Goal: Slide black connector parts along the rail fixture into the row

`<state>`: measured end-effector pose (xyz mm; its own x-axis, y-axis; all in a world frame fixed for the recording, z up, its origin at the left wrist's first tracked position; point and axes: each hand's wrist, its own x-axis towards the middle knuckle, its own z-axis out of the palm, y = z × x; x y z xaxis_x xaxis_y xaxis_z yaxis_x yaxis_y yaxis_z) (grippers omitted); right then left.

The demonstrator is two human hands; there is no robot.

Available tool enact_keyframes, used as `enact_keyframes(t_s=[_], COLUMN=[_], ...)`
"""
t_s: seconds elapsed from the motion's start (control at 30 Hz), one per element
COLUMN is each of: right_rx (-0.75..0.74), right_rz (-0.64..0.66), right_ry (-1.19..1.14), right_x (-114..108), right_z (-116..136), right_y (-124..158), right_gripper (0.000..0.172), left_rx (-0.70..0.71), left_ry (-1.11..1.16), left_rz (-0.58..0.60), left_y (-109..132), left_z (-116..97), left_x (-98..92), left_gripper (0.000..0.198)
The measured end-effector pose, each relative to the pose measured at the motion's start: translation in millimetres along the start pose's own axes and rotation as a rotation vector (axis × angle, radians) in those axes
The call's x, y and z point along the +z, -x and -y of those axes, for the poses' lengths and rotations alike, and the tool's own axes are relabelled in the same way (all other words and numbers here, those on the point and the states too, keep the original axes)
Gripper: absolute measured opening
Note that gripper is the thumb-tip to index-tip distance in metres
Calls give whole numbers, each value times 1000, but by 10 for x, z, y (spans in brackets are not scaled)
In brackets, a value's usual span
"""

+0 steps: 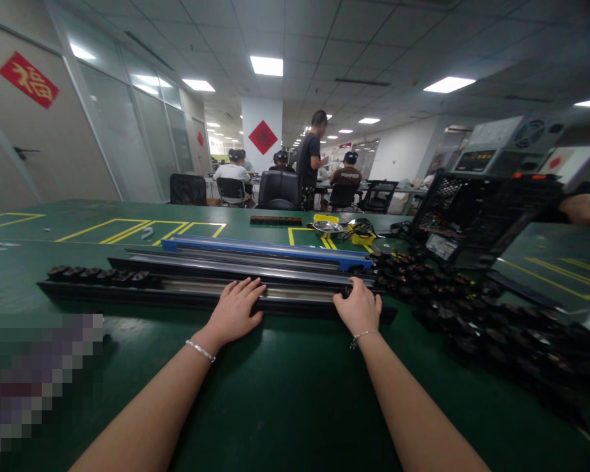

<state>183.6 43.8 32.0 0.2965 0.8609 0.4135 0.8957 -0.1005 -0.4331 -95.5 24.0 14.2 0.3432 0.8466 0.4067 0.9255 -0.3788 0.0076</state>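
- The left hand point(233, 313) lies palm down on the long black rail point(177, 296), its fingers point(248, 288) spread and flat across the top – open, gripping nothing.
- The right hand point(360, 307) sits further along the same rail, close to its right end. Its fingers point(354, 288) curl over the far edge and clasp the rail.
- Each wrist wears a thin bracelet.
- The long black rail lies crosswise on the green surface point(275, 393), just in front of the person, reaching from far left to a little past the right hand.
- A row of small dark parts point(98, 275) sits in the rail's left stretch, well apart from both hands.
- Behind it lie grey metal rails point(236, 265) side by side, and behind those a blue rail point(265, 248).
- To the right of the right hand a loose heap of small black parts point(452, 298) spreads over the surface, starting just beside the rail's end.
- A black crate point(472, 216) stands tilted beyond the heap.
- Further back there is a metal bowl point(327, 227), with yellow items around it.
- Yellow lines mark the surface.
- In the background, seated people point(233, 174) and one standing person point(309, 160) are at another table, near a pillar with a red diamond sign point(263, 137).
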Motion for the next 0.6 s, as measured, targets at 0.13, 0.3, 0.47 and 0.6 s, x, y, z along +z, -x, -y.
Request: enact_keyframes(t_s=[0.13, 0.3, 0.47, 0.6], right_rx=[19, 51, 82, 97], right_rz=[6, 10, 6, 24], right_ry=[6, 25, 66, 86], right_x=[-20, -52, -51, -53], right_z=[-25, -57, -82, -91], right_y=[-19, -44, -67, -76], right_gripper=[45, 47, 48, 48], left_rx=[0, 3, 4, 7], left_ry=[-7, -15, -18, -19], left_rz=[3, 8, 4, 1], left_y=[4, 4, 1, 3], left_z=[-6, -7, 6, 17], left_x=[-7, -16, -3, 11], left_gripper=[57, 57, 57, 57])
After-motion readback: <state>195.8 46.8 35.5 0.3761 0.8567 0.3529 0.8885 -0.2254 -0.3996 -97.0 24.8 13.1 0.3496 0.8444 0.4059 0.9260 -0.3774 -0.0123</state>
